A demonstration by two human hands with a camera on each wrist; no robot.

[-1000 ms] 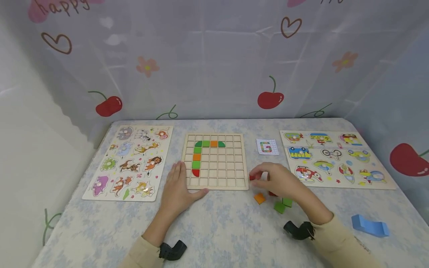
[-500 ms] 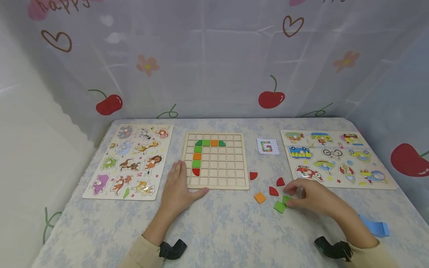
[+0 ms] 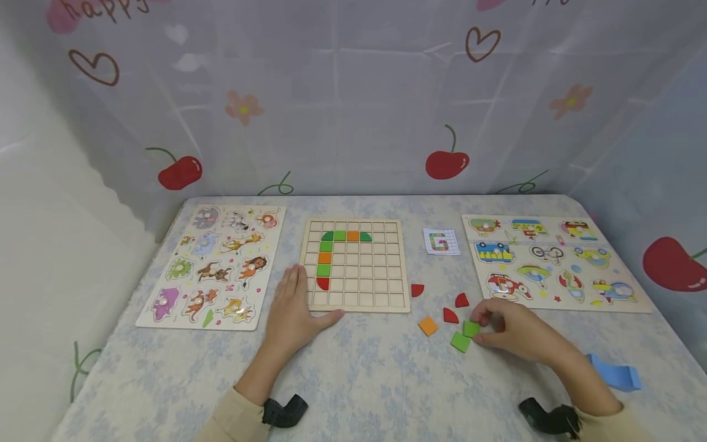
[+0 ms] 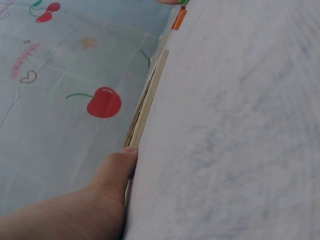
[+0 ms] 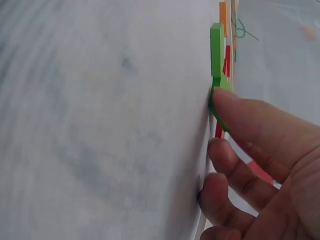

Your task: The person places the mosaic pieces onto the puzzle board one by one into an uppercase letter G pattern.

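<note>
Two hands at work on a pale cloth-covered table (image 3: 359,374). Right hand (image 3: 516,334): thumb and curled fingers (image 5: 235,112) pinch a small green square wooden tile (image 3: 471,328); a second green square tile (image 3: 459,341) lies just beside it, below the fingertips. Two red quarter-round tiles (image 3: 451,315) sit just beyond the fingertips, a third red one (image 3: 417,289) and an orange square tile (image 3: 428,326) farther from them toward the board. Left hand (image 3: 293,313): flat, fingers straight, palm on the cloth, fingertips and thumb against the corner of a square wooden grid board (image 3: 359,288) bearing green, orange and red tiles. Small pattern card with a letter G (image 3: 440,242) lies past the right fingers
</note>
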